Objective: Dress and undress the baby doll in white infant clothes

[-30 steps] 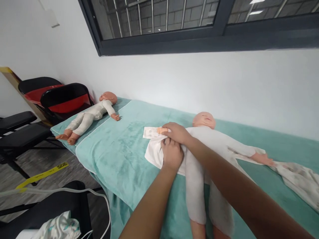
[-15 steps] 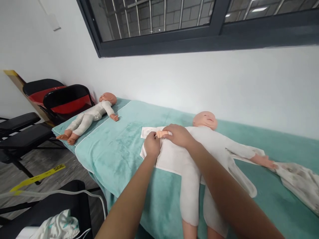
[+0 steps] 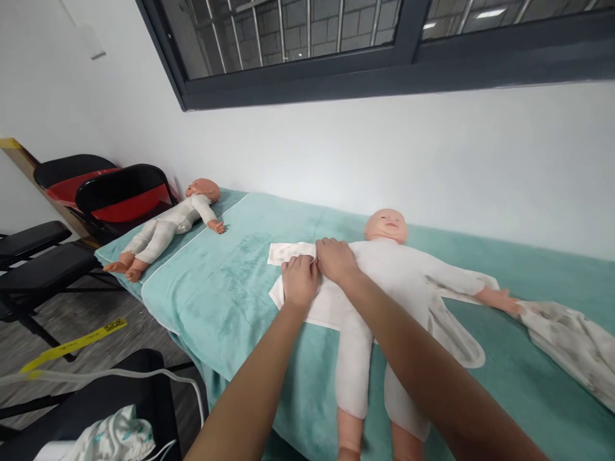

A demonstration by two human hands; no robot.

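A baby doll (image 3: 391, 272) in a white cloth body lies on its back over a spread-open, light baby shirt (image 3: 327, 306). The shirt's sleeve (image 3: 288, 252) sticks out flat beyond my hands. My left hand (image 3: 301, 280) is closed on the sleeve, fingers bent and knuckles up. Right against it, my right hand (image 3: 335, 259) is curled over the doll's outstretched arm. Under my fingers the doll's hand is hidden. The doll's other arm (image 3: 497, 298) reaches out to the right, its hand at the edge of a patterned cloth (image 3: 571, 342).
A second doll (image 3: 170, 224) lies at the left end of the green-covered table (image 3: 230, 275). Folding chairs (image 3: 125, 195) stand beyond it. At lower left, a black seat (image 3: 148, 397) bears a crumpled printed cloth (image 3: 113, 435), with a pale hose (image 3: 120, 371) running across. A wall and window close off the back.
The doll's small hand, visible between my hands before, is now covered. My left hand has moved up and over onto the sleeve, and my right hand's fingers have curled in. The view has shifted slightly.
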